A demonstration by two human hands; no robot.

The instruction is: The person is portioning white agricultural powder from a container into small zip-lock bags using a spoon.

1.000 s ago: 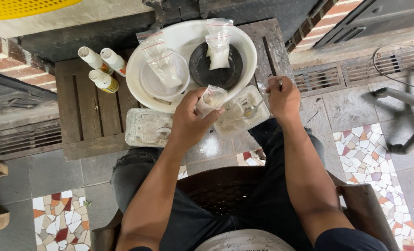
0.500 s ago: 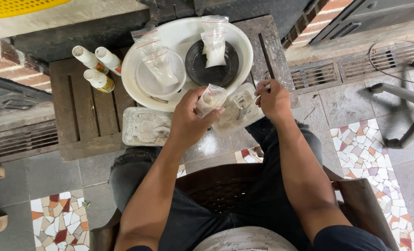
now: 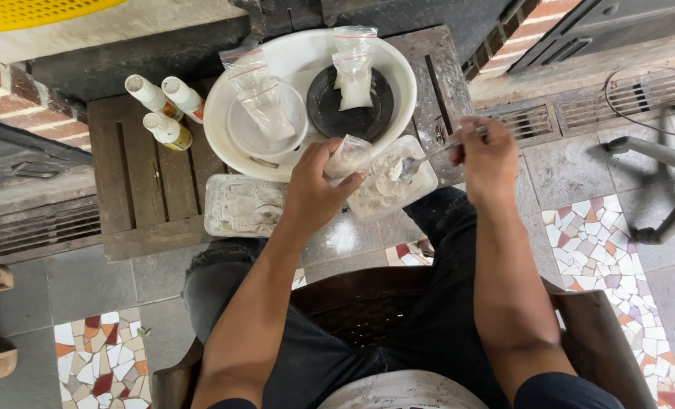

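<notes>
The left hand [image 3: 314, 189] grips a small clear plastic bag [image 3: 348, 157], mouth tilted toward 3 o'clock. The right hand [image 3: 487, 155] pinches a metal spoon [image 3: 422, 160], its bowl in white powder just beside the bag. Below both sits a clear tray of powder [image 3: 398, 185]; a second tray [image 3: 240, 206] lies at 9 o'clock. At 12 o'clock a white basin [image 3: 405, 79] holds filled bags [image 3: 354, 68] and a black dish [image 3: 326, 106]. Three bottles [image 3: 165, 110] stand on the wooden counter [image 3: 137, 189] at 10 o'clock.

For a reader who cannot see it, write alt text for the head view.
A seated person's left hand holds a small clear bag while the right hand spoons white powder from a tray, beside a white basin.
</notes>
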